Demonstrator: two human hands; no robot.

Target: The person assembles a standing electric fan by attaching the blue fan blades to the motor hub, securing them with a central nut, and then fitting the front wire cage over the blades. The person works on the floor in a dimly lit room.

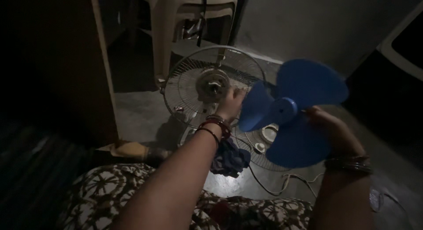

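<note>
R hand (328,124) grips the blue fan blade (293,113) from behind, fingers clenched on one vane (hub faces the camera). Just left of that grip, L hand (230,104) reaches to the rear wire guard (189,87), fingers by the motor hub (213,85); can't tell if closed. A dark cloth (230,157) hangs below the L wrist.

- No packages, labels, signs or screens can be made out anywhere around the fan's wire guard (214,87).
- The scene is dim, and the far corners are too dark to judge.
- A pale, flat, cardboard-like shape (125,148) lies on the floor to the lower left of that guard; whether it is a package cannot be told.
</note>
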